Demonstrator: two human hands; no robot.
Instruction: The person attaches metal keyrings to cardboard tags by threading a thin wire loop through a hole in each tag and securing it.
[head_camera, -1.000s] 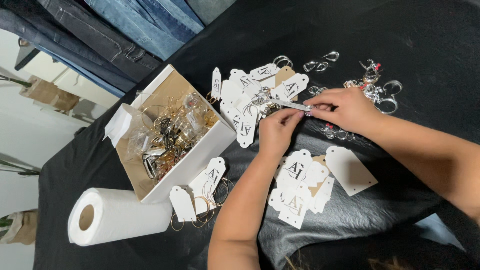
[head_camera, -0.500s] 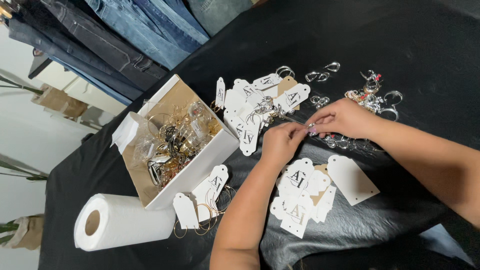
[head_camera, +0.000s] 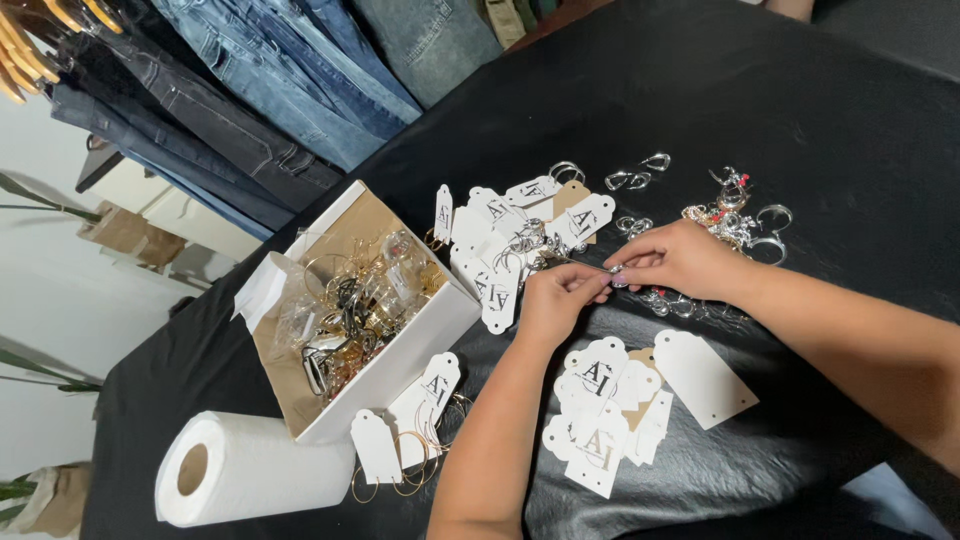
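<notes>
Above the black surface (head_camera: 820, 110), left hand (head_camera: 555, 300) and right hand (head_camera: 680, 260) pinch a thin, light, probably bendable wire hoop (head_camera: 575, 262); best gripped at its ends.

You have a single view, from the camera on your head, looking steeply down and forward over the black-covered table (head_camera: 800, 90). It sits close: your forearms enter from the bottom and right edges, and your left hand (head_camera: 556, 300) and right hand (head_camera: 680, 262) meet near the centre. The frame is tilted, so the table edge runs diagonally toward the hanging jeans (head_camera: 280, 90) at top left.
</notes>
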